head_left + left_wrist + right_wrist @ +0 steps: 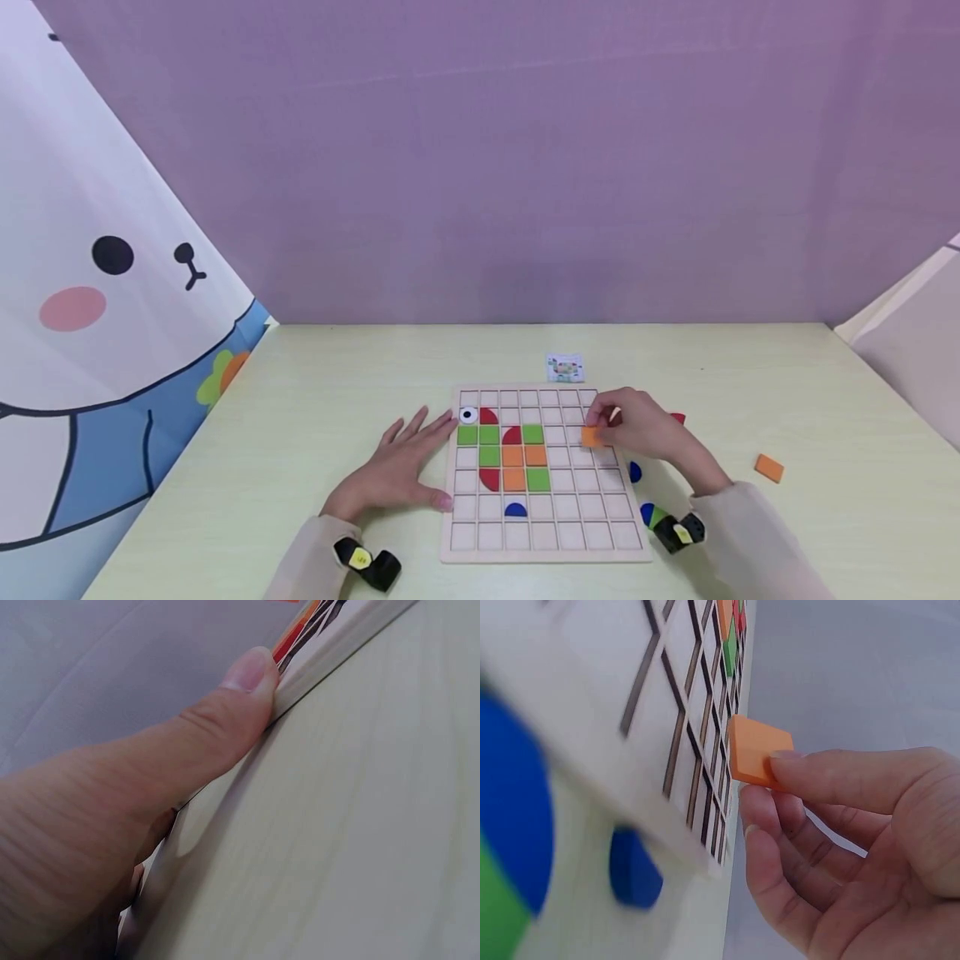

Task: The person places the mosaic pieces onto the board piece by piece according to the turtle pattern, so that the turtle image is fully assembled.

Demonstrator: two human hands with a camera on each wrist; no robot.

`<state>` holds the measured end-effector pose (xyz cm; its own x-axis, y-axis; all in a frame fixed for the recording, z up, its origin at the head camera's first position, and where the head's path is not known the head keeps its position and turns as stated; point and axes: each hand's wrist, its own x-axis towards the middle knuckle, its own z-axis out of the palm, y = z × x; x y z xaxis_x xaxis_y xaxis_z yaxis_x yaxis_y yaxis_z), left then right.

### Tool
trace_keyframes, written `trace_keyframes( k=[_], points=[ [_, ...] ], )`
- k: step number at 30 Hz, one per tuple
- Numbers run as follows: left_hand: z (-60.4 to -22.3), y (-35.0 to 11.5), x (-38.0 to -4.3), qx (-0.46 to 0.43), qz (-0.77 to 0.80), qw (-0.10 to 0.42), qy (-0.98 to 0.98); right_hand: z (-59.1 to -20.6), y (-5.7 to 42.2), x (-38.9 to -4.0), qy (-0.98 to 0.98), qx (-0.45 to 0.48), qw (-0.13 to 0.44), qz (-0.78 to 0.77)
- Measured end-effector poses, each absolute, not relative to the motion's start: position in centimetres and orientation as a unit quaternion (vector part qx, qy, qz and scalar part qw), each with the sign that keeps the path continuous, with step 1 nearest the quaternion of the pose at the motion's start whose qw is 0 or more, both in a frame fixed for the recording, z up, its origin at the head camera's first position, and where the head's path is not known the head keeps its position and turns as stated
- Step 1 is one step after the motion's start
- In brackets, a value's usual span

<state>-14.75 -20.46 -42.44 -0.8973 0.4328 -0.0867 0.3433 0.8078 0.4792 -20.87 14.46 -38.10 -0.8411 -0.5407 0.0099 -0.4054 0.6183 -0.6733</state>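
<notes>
A wooden grid board lies on the table. My right hand pinches an orange square tile between thumb and fingers, over the right part of the grid. At the board's left edge my left hand rests with fingers spread; its thumb touches the side of the board. Set in the grid's left half are a round eye piece, several green squares, orange squares, red quarter-rounds and, lower down, a blue half-round.
Beyond the board lies a small printed card. Right of it are a loose orange tile, blue pieces, a green piece and a red piece partly behind my right wrist. A purple cloth hangs behind the table.
</notes>
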Motion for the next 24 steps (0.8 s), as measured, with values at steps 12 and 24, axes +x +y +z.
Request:
trace_keyframes(
  k=[12,24],
  points=[
    [-42.3,-20.1,-14.9,0.201,0.231,0.103,0.947,-38.1,11.8,-21.5,0.9,-0.247,0.097,-0.344],
    [-42.3,-19.8,-14.9,0.205,0.233,0.104,0.945,-38.9,10.7,-22.0,0.9,-0.233,0.111,-0.351]
  ],
)
